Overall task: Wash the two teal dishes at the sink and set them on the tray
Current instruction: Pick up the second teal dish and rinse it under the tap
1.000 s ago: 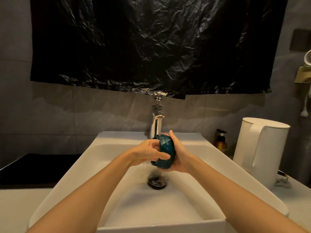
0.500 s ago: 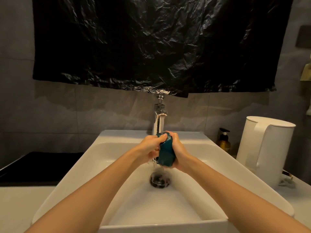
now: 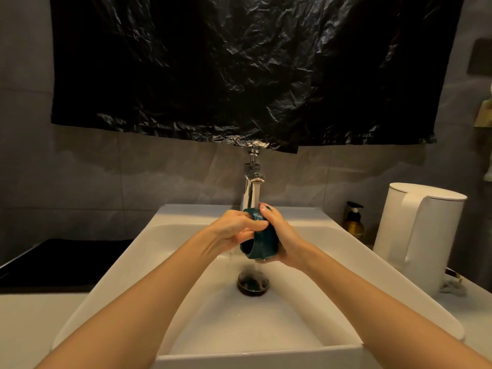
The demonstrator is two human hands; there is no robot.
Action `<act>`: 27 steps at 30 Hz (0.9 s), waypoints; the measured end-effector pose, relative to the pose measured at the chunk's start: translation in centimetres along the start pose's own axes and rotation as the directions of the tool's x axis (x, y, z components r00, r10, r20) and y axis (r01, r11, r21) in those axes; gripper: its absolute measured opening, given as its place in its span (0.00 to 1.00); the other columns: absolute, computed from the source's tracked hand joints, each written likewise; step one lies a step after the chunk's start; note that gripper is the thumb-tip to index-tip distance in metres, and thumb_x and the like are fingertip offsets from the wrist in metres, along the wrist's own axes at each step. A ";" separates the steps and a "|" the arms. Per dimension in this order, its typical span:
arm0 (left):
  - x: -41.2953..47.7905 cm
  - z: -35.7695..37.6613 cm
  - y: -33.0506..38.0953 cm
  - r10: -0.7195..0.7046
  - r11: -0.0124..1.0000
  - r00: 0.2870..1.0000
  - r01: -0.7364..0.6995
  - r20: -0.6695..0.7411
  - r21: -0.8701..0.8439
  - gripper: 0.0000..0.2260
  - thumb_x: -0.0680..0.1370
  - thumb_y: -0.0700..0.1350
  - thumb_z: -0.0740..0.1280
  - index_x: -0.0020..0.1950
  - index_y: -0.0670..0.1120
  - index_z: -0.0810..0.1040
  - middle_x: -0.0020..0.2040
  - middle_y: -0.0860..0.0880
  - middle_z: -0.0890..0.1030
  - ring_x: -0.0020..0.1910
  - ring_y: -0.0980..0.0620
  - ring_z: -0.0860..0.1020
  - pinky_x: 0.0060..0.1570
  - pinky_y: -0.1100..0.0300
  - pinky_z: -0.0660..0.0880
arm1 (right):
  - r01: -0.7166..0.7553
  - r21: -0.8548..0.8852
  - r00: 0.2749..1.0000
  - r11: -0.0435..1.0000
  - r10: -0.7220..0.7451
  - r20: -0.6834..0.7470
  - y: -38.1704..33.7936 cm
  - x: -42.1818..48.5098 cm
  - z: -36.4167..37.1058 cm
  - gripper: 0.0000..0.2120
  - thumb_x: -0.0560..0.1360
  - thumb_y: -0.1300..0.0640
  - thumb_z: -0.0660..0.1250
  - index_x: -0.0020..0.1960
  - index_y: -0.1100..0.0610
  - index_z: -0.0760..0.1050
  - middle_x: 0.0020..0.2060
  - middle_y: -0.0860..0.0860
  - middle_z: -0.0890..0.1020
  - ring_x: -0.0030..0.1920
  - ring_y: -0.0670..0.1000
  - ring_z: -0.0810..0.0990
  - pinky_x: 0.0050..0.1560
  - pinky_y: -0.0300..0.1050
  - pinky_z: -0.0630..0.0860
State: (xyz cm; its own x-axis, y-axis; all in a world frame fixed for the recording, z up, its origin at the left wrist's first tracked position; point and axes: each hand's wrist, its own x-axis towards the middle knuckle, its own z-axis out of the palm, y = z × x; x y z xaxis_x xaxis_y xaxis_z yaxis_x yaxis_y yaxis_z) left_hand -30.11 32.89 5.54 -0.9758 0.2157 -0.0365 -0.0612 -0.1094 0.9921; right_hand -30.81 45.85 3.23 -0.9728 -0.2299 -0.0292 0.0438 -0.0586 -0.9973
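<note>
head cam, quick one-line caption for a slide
Both hands, left hand and right hand, grip a teal dish under the faucet over a white sink.

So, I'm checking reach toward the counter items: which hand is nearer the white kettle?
Right. The right hand grips the teal dish on its kettle-facing side; the left hand is on the dish's far side from the white kettle.

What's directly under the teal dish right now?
Below the teal dish, water falls to the dark drain in the white sink. The right hand covers its far side.
</note>
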 end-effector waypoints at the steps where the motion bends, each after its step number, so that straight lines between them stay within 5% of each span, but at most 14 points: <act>1: 0.1 -0.2 -0.1 -0.001 0.999 1.000 0.001 -0.011 0.043 0.12 0.72 0.30 0.70 0.55 0.35 0.77 0.54 0.38 0.81 0.57 0.42 0.79 0.60 0.52 0.75 | -0.005 0.009 1.000 1.000 0.005 0.004 0.0 -0.1 0.1 0.14 0.79 0.41 0.56 0.63 0.40 0.69 0.54 0.53 0.78 0.54 0.56 0.79 0.47 0.61 0.79; 6: 0.0 -0.8 -0.2 0.021 0.992 1.000 -0.019 -0.010 0.128 0.13 0.71 0.30 0.70 0.55 0.36 0.77 0.55 0.39 0.81 0.58 0.41 0.78 0.63 0.47 0.73 | 0.020 0.025 0.998 0.999 -0.022 0.052 0.2 0.2 -0.1 0.14 0.82 0.47 0.53 0.66 0.41 0.67 0.57 0.54 0.78 0.56 0.58 0.78 0.47 0.62 0.79; 9: 0.0 -0.7 -0.2 0.048 0.983 0.998 -0.052 0.032 0.173 0.13 0.72 0.31 0.70 0.55 0.39 0.77 0.55 0.40 0.81 0.58 0.42 0.79 0.62 0.48 0.73 | 0.054 -0.016 0.998 0.998 -0.054 0.010 0.2 0.1 0.3 0.14 0.80 0.44 0.57 0.66 0.40 0.65 0.56 0.51 0.77 0.54 0.55 0.79 0.46 0.59 0.80; 13: 0.0 -0.7 -0.3 0.038 0.978 0.999 -0.043 0.026 0.202 0.13 0.71 0.32 0.71 0.54 0.41 0.77 0.55 0.41 0.81 0.58 0.43 0.79 0.63 0.48 0.73 | -0.017 0.021 0.999 1.000 0.018 -0.041 -0.1 -0.2 0.6 0.14 0.81 0.40 0.49 0.63 0.37 0.68 0.53 0.51 0.78 0.51 0.55 0.79 0.44 0.58 0.80; 19: 0.0 -0.9 -0.2 0.062 0.982 0.996 -0.072 0.067 0.175 0.12 0.72 0.30 0.70 0.53 0.41 0.78 0.52 0.43 0.83 0.54 0.46 0.81 0.60 0.52 0.75 | 0.084 -0.035 0.996 0.996 -0.083 0.037 -0.2 -0.1 0.4 0.20 0.80 0.43 0.57 0.71 0.36 0.59 0.56 0.45 0.74 0.55 0.54 0.78 0.45 0.56 0.81; 24: -0.2 -0.9 -0.2 0.053 0.981 0.996 -0.065 0.068 0.181 0.13 0.72 0.31 0.71 0.54 0.42 0.77 0.52 0.44 0.82 0.53 0.47 0.81 0.57 0.55 0.77 | -0.099 0.100 0.994 0.990 0.103 -0.038 -0.5 -0.4 1.1 0.17 0.80 0.38 0.50 0.64 0.38 0.68 0.58 0.54 0.76 0.54 0.57 0.77 0.55 0.63 0.77; 27: -0.3 -0.9 -0.2 0.033 0.974 0.990 -0.062 0.134 0.217 0.18 0.71 0.30 0.70 0.60 0.40 0.75 0.56 0.43 0.82 0.56 0.46 0.80 0.59 0.53 0.76 | -0.220 0.201 0.975 0.954 0.222 0.015 -0.7 -0.5 0.5 0.27 0.75 0.30 0.52 0.55 0.49 0.76 0.51 0.56 0.80 0.53 0.58 0.78 0.59 0.61 0.75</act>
State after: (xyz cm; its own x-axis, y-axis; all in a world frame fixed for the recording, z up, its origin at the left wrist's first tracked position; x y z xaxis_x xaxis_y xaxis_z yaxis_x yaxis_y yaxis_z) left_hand -29.95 31.96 5.22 -0.9404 0.3397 0.0131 0.0467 0.0909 0.9948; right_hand -30.21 45.47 3.94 -0.9352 -0.2517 -0.2490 0.3021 -0.2009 -0.9319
